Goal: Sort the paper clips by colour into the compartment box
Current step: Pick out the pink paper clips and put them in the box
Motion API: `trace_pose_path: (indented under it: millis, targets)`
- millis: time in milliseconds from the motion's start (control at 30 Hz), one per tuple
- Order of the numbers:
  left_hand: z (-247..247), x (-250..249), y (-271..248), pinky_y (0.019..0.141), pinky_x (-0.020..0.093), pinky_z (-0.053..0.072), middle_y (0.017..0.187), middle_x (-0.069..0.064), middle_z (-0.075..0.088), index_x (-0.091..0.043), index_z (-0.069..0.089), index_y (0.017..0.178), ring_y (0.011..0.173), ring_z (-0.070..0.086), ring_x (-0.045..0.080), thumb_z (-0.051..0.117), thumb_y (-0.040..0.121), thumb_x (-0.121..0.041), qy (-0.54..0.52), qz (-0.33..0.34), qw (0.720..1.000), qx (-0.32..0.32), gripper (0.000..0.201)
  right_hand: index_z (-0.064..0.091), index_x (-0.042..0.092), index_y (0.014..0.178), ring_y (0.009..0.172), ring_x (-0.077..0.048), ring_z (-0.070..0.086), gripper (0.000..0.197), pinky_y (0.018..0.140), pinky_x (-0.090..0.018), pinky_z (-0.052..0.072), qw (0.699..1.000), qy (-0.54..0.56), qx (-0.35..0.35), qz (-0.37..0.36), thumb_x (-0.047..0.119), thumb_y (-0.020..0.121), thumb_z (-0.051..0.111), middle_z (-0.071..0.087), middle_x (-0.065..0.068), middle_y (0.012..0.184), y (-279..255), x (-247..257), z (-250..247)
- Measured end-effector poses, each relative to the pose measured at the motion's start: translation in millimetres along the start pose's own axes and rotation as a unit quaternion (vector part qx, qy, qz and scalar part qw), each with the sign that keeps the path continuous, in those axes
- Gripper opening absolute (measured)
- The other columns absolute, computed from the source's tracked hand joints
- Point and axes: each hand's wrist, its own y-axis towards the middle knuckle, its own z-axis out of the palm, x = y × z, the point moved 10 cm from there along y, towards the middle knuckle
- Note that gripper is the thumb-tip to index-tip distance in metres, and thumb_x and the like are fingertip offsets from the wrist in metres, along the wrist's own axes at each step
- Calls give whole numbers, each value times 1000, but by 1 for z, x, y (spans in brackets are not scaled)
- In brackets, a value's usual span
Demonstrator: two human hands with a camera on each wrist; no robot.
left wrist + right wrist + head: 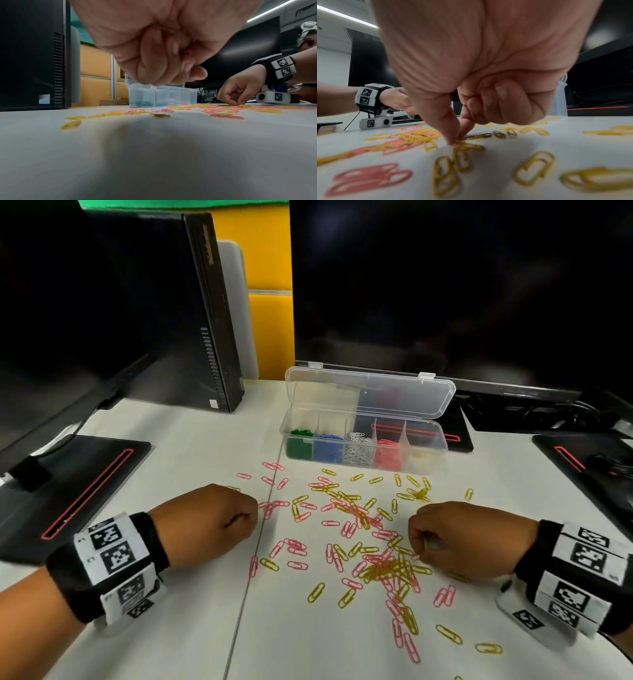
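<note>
Pink paper clips (295, 546) and yellow paper clips (347, 597) lie scattered over the white table, with a tangled heap (387, 570) in front of my right hand. Behind them stands the clear compartment box (442, 440), lid open, holding green, blue, white and pink clips in separate compartments and a few yellow ones at the right end. My right hand (416, 551) (457, 140) pinches a yellow clip (467, 145) on the table with thumb and index finger. My left hand (239, 518) (171, 67) hovers as a closed fist beside pink clips; what is inside the fist is hidden.
A black computer tower (205, 320) stands at the back left and a dark monitor (445, 285) rises behind the box. Black monitor bases lie at the left (68, 484) and right (582, 457). A seam (253, 559) runs down the table.
</note>
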Motion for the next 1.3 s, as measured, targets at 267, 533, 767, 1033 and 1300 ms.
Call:
trace_pose_path:
  millis: [267,533,767,1033,1300]
  targets:
    - [0,-2,-4,53,19,31,57,-4,42,-18,43,65,57,42,10,54,93,-57,51,-13,998,-30,49,57,25,71,56,-12,46,30,50,-24,38,895,444,-37,-13,11,98,59,58,-2,75,-22,-18,-14]
    - [13,-15,-10,68,21,48,82,-17,61,-48,68,94,75,56,2,65,89,-50,22,49,997,52,6,66,0,89,49,-23,44,64,37,-22,35,725,686,-36,51,28,40,97,54,-22,77,-49,-49,8]
    - [20,-23,-13,74,6,39,90,-27,57,-56,66,109,79,49,-10,59,90,-60,111,101,988,43,21,72,39,86,67,1,55,12,64,-12,41,975,222,-22,16,29,92,69,63,26,76,-52,-11,-4]
    - [18,-33,-16,73,15,46,93,-18,60,-39,62,98,79,54,2,51,94,-48,104,120,987,24,14,59,52,97,94,7,53,4,75,-6,36,999,2,40,-22,52,95,56,57,28,103,-48,6,22]
    - [-6,-12,-8,55,13,36,66,-15,52,-38,50,86,63,52,4,61,85,-14,-1,34,999,-43,26,55,37,86,72,-7,52,8,66,-16,43,997,80,11,-16,39,94,56,58,15,84,-46,3,17]
